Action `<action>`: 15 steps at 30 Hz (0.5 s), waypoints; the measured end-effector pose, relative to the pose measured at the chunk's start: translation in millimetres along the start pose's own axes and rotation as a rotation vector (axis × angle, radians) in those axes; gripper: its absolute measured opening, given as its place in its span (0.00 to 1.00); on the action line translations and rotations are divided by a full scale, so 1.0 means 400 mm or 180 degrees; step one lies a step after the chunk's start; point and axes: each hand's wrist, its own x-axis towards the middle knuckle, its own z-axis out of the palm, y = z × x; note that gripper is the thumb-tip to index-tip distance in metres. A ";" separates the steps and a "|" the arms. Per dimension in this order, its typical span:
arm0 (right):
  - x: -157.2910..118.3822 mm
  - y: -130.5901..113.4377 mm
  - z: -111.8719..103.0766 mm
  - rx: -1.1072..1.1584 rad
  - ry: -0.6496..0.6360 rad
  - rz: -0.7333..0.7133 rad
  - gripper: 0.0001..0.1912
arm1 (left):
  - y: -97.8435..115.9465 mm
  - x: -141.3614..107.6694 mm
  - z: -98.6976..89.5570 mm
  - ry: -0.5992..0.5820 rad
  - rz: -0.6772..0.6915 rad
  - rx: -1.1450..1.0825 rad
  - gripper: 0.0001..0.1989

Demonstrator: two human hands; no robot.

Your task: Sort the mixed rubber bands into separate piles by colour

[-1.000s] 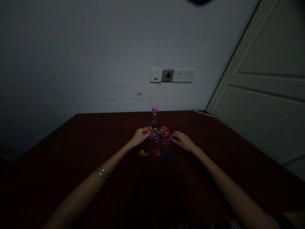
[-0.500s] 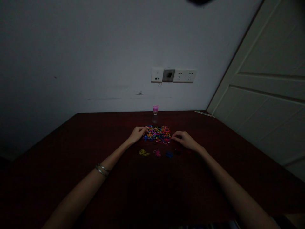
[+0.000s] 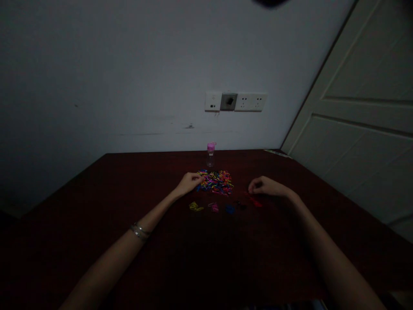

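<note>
A mixed heap of small rubber bands [image 3: 215,181] in many colours lies on the dark red table [image 3: 145,172]. At the heap's left edge, my left hand [image 3: 190,182] touches the bands with thumb and fingertips drawn together; whatever is between them is too small to make out. My right hand [image 3: 263,187] is right of the heap, fingers curled in a pinch just above a small red pile [image 3: 256,201]. What the pinch holds is not visible. Nearer to me is a row of sorted piles: yellow bands [image 3: 195,206], pink bands [image 3: 214,207], blue bands [image 3: 230,209] and dark bands [image 3: 240,205].
Behind the heap stands a clear bottle [image 3: 210,159] with a pink lid, close to the wall. Sockets [image 3: 250,102] are set in the wall above it. A pale panelled door [image 3: 361,129] rises at the right. The room is dim.
My right hand has moved right, from the heap's right edge to the red pile, which now shows more fully. My left hand has stayed at the heap, shifting slightly right.
</note>
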 end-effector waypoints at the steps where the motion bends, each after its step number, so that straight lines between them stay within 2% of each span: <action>1: 0.000 -0.003 0.000 0.0008 0.0075 0.0002 0.12 | 0.002 -0.001 0.000 -0.0039 0.0037 0.0038 0.18; 7: 0.016 -0.033 -0.003 0.0114 0.0458 -0.0090 0.16 | 0.020 -0.005 0.005 -0.0457 0.0140 0.0342 0.14; 15: 0.084 -0.115 -0.032 -0.0244 0.0290 -0.0530 0.14 | 0.053 -0.008 0.027 -0.0931 0.0428 0.0851 0.11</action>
